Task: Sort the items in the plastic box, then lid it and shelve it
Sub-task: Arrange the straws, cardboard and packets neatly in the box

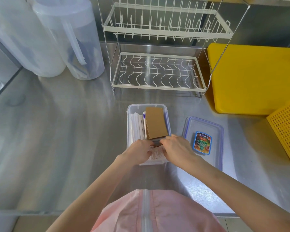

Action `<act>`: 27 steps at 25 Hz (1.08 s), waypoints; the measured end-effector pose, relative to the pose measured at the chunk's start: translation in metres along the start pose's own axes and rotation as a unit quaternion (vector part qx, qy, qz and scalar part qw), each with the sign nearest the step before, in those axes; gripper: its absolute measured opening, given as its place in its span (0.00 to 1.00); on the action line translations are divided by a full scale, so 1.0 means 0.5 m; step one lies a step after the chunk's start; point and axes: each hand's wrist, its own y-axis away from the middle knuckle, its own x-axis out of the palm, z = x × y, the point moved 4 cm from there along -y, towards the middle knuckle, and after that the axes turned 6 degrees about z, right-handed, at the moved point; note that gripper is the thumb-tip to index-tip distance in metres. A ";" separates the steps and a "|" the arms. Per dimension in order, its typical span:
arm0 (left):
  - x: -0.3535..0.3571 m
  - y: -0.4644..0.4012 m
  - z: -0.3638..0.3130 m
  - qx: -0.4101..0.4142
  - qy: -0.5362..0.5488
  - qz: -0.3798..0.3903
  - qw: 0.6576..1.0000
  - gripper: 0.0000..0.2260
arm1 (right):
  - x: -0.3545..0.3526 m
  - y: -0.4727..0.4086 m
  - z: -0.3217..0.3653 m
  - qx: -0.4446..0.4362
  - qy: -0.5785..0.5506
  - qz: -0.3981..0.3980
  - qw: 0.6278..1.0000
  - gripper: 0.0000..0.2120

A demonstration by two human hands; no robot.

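Observation:
A clear plastic box (132, 108) stands on the steel counter in front of me. Inside it, a stack of brown cardboard sleeves (155, 124) leans at the right, and white paper-wrapped sticks (136, 126) lie along the left. My left hand (139, 152) and my right hand (177, 149) are both over the box's near end, fingers pinching a bundle of white printed packets (156, 154). The box's clear lid (206, 126) with a blue seal and a colourful label lies flat to the right of the box.
A white two-tier wire rack (157, 71) stands behind the box. Two translucent jugs (69, 41) sit at the back left. A yellow cutting board (254, 77) and a yellow perforated basket (286, 129) are at the right. The counter's front edge runs near my body.

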 end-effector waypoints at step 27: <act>-0.013 0.024 0.015 -0.066 0.118 0.020 0.991 0.20 | 0.012 0.005 -0.006 -0.081 -0.043 0.007 0.996 0.16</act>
